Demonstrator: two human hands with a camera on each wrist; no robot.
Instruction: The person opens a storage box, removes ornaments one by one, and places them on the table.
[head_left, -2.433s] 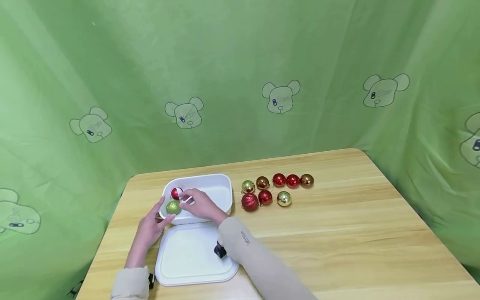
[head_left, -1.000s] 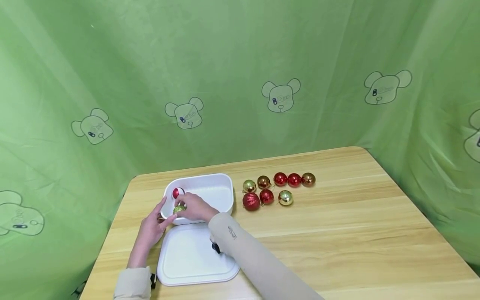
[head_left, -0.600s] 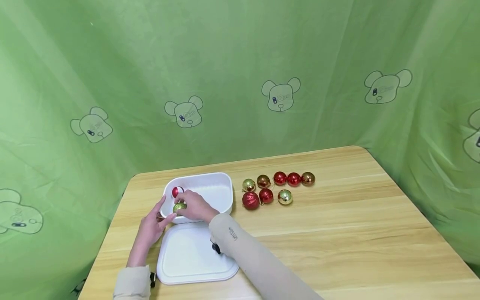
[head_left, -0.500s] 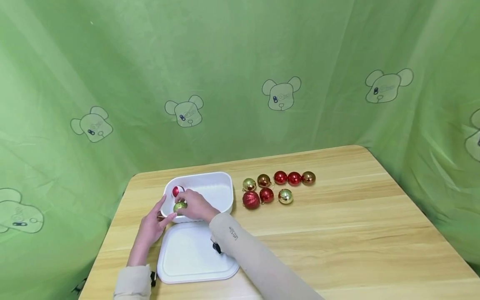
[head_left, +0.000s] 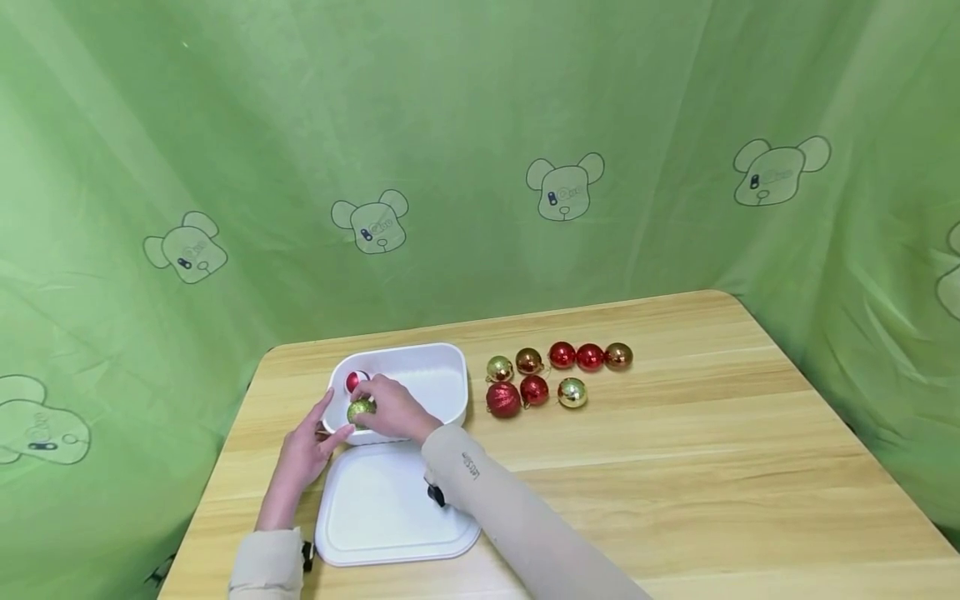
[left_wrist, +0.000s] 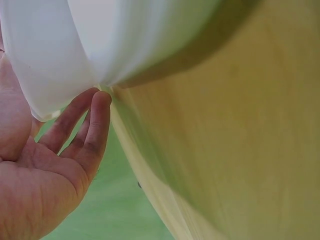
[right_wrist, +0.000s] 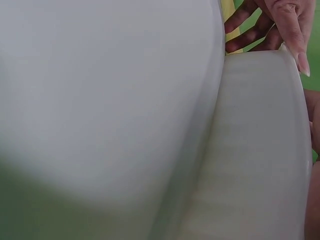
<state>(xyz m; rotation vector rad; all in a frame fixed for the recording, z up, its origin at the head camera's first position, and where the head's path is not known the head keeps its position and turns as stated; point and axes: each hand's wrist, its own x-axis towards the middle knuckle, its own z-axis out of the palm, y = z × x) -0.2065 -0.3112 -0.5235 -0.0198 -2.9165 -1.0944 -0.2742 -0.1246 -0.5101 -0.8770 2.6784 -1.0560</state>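
Observation:
In the head view my right hand (head_left: 393, 408) reaches into a white plastic box (head_left: 442, 387) and holds a glittery green Christmas bauble (head_left: 360, 410) near the box's front left. Just behind that bauble lies a red and white bauble (head_left: 356, 382), partly covered by my fingers. My left hand (head_left: 303, 450) grips the box's front left corner, thumb at the front rim and index finger along the left side. The left wrist view shows fingertips of my left hand (left_wrist: 60, 155) against the outer wall of the box (left_wrist: 47, 60). A white lid (head_left: 393, 504) lies flat in front, partly under my right sleeve.
Right of the box several red, brown and gold baubles sit in two loose rows, among them a textured red bauble (head_left: 503, 400) and a gold bauble (head_left: 572, 392). The wooden table (head_left: 675, 467) ends at a green curtain (head_left: 465, 275) behind.
My right hand has shifted from between the two baubles onto the green bauble, which has moved slightly right. My left hand stays at the box's corner.

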